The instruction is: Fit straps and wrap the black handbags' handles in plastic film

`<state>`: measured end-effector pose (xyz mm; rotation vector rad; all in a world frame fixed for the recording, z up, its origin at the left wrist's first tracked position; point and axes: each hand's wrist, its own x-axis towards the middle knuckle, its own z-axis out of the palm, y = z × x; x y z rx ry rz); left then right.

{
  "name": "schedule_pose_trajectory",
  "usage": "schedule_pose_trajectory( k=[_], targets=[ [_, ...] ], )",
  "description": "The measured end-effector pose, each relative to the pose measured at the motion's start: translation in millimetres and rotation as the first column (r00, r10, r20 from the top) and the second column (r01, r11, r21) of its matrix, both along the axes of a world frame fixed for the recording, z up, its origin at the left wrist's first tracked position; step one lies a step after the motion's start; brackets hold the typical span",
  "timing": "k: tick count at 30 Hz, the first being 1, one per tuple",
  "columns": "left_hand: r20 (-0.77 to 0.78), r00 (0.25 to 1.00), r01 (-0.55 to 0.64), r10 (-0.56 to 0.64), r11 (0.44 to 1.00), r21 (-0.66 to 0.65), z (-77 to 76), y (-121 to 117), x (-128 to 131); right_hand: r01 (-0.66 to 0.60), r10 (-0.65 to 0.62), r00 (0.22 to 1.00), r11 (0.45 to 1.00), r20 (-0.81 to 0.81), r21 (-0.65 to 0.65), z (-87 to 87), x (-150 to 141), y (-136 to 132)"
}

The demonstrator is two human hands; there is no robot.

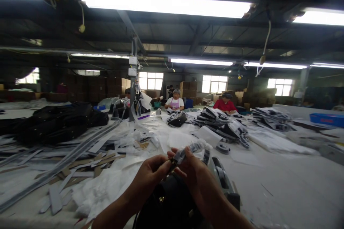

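Two hands meet over a black bag (172, 204) on the near side of the table (282, 186). Fingers of the left hand (156, 168) are closed in a pinch on a small metal fitting (172, 164); those of the right hand (197, 173) are drawn in around the pale-wrapped strap (194, 146), thumb against it. From the fitting, the strap's long axis slants away and to the right, past the right thumb, then bends back towards the bag. The left hand is nearer the fitting, the right nearer the bend. A grey object (221, 173) stands just beside the right hand. Beyond lie loose strips (55, 198), a black pile (64, 120) and stacked pieces (223, 125); farther off sit people in a purple apron (175, 105) and a red top (225, 104).
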<state>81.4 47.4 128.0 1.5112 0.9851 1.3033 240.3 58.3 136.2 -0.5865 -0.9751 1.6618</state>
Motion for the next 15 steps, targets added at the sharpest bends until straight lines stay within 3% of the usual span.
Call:
schedule_pose_trajectory(
  k=[3,7,15],
  targets=[
    [-0.095,0.995,0.021,-0.018,0.999,0.035,1.0,-1,-2,0.042,-0.043,0.996,0.999,0.080,0.014,-3.5,3,-2],
    [-0.156,0.986,-0.049,0.062,0.995,0.088,-5.2,6,-1,0.064,-0.074,0.987,0.996,0.145,0.069,-4.8,1,-4],
    [-0.144,0.962,-0.207,0.231,0.965,0.162,-5.8,8,2,0.023,-0.140,0.935,0.941,0.327,0.338,-19.9,-7,4]
  ],
)
